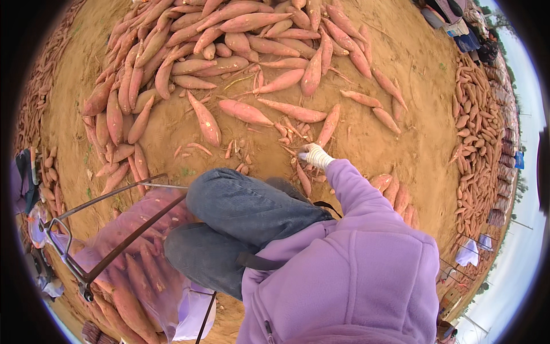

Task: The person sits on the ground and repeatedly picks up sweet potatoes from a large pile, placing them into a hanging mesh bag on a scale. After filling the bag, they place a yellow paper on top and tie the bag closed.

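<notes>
My right hand [315, 155], in a pale striped knit glove, reaches down at the lower end of a sweet potato [329, 127]; whether its fingers grip anything is hard to tell. Small sweet potato pieces [296, 129] and thin roots lie beside the glove. More sweet potatoes, among them a thick one [205, 120], rest on the soil in front of my knees. Beyond them rises a large heap of sweet potatoes [258, 21]. My left hand is out of view. At my left, a purple mesh bag [142, 241] full of sweet potatoes hangs at a metal frame [124, 247].
A small group of sweet potatoes [399, 195] lies by my right sleeve. Long piles of sweet potatoes [475, 146] run along both sides, with filled bags [503, 167] behind the right one. A person's purple sleeve [21, 180] shows at the far left.
</notes>
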### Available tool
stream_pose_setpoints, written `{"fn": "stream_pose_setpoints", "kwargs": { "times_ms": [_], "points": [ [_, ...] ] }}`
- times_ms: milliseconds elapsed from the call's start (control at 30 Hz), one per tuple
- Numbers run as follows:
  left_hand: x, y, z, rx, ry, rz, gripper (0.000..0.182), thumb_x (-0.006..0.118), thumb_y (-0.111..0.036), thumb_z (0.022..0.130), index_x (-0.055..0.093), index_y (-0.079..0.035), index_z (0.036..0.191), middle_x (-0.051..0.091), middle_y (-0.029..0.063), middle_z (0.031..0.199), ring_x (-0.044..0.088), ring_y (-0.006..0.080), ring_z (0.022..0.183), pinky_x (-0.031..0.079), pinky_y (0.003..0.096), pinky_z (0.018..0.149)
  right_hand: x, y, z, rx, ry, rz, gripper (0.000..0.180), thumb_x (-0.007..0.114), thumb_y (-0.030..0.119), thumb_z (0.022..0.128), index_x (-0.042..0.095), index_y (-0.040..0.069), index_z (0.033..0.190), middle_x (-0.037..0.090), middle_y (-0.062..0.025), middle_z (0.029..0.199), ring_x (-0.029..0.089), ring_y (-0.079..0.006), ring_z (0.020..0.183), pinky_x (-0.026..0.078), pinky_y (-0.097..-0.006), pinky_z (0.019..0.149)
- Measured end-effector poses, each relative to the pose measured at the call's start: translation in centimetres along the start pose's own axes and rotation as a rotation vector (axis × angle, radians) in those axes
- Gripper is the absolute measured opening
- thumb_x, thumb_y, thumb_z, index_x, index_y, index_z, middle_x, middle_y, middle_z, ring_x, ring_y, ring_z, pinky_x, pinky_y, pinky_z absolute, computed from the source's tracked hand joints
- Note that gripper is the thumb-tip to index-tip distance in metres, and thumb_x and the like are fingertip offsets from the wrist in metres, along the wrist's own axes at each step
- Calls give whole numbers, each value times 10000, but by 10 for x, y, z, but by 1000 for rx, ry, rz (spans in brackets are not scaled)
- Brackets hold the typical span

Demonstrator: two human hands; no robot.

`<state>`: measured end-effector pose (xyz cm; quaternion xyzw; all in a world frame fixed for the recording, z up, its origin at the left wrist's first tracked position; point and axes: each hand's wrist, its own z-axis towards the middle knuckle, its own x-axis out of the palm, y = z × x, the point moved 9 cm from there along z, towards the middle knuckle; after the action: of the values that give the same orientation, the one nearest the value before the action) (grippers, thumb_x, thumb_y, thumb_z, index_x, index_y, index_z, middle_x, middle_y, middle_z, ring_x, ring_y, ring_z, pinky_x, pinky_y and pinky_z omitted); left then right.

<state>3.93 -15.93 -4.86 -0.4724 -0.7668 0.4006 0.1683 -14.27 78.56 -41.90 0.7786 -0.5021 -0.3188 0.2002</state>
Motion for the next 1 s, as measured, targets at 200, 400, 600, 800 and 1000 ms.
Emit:
{"fn": "stream_pose_setpoints", "kwargs": {
  "times_ms": [200,400,600,800,1000],
  "points": [
    [21,-12,14,-3,-63,66,375,429,-194,1072,530,-38,1397,612,77,1330,580,211,1196,451,333,1030,-62,175,87,-507,-454,-510,396,674,242,860,649,90,1225,667,-194,1178,632,-362,1116,497,-472,952],
    [-1,-8,-26,4,-150,76,358,451,-188,1066,544,-50,1384,628,69,1302,603,200,1159,473,327,1001,-33,238,167,-490,-378,-1182,501,750,408,797,692,55,1148,697,-125,1148,614,-308,1151,458,-498,988],
    [-37,21,-156,61,-269,212,316,448,-158,1066,589,-69,1335,656,53,1244,624,175,1103,494,320,973,-16,243,177,-624,-281,-1458,342,773,385,785,699,188,1056,689,-65,1055,640,-281,1035,514,-486,864],
    [88,-77,-217,344,-462,511,401,587,-297,1028,620,-5,1301,673,96,1223,642,174,1096,518,322,945,-102,274,146,-858,-520,-937,493,707,274,910,602,-2,1305,630,-216,1302,592,-383,1209,488,-474,1021],
    [265,-77,-299,559,-100,283,451,625,-423,982,709,18,1032,714,99,963,682,160,832,534,294,805,-153,345,23,-737,-150,364,321,675,305,986,646,13,1114,607,-36,792,543,-114,670,433,-243,619]
  ]
}}
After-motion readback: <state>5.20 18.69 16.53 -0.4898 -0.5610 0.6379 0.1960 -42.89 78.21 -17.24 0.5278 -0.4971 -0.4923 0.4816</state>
